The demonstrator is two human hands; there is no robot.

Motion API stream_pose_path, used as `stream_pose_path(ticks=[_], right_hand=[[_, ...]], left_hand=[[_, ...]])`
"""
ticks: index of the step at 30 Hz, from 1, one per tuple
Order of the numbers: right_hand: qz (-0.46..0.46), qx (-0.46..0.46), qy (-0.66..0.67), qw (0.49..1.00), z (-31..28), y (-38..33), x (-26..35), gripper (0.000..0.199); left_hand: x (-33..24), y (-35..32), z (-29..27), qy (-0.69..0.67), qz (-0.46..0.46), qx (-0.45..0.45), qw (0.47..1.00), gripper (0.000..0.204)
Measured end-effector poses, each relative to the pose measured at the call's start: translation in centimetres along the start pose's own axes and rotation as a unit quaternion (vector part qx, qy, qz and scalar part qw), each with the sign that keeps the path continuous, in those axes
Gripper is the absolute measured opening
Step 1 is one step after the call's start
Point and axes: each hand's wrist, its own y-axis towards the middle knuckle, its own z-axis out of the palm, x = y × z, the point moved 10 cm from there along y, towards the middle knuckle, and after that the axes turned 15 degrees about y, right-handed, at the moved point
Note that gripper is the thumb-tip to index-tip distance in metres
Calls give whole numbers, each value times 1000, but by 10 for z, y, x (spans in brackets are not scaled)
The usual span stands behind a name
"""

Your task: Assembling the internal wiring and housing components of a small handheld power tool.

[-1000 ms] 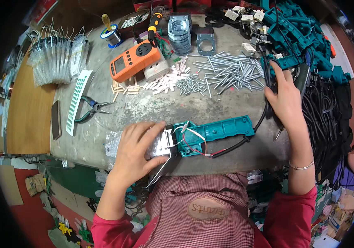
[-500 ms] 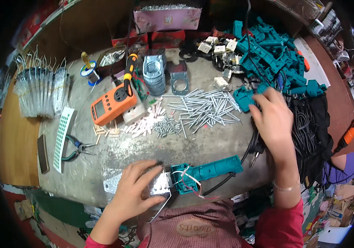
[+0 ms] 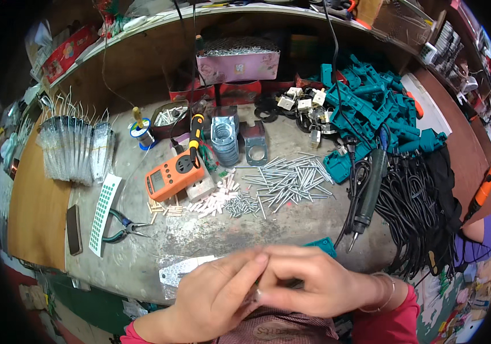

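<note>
My left hand point(image 3: 216, 292) and my right hand point(image 3: 314, 281) meet above the bench's near edge. Both have bent fingers, and their fingertips come together. What lies between them is mostly hidden, with only a small dark gap showing. Beyond my right hand sticks out the end of a teal plastic tool handle point(image 3: 324, 246); the rest of that housing is covered. Flat on the bench by my left hand lies a silvery perforated metal plate point(image 3: 183, 270), partly covered.
Nearby lie loose long bolts point(image 3: 288, 182), small screws point(image 3: 241, 204), an orange meter point(image 3: 171, 176) and pliers point(image 3: 124, 226). To the right, a grey-green power screwdriver point(image 3: 370, 189) rests beside black cables point(image 3: 414, 209). Teal housings point(image 3: 366, 106) are heaped at the back right.
My right hand has come from the teal heap to join my left hand over the housing. A white block beside the bolts no longer shows. The view has tilted up.
</note>
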Motion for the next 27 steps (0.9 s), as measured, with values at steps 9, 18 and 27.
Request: stream_pose_path(ticks=[9,18,27], right_hand=[[-150,-326,362,860,-86,-75,-1,11],[-127,-211,254,935,-13,-43,-18,18],[-147,-127,-224,955,-7,-62,10,28]], left_hand=[[-14,-10,13,94,-48,-1,994,56],[17,0,-16,-276,-260,-160,911,101],[62,-55,10,-516,-349,-91,777,46]])
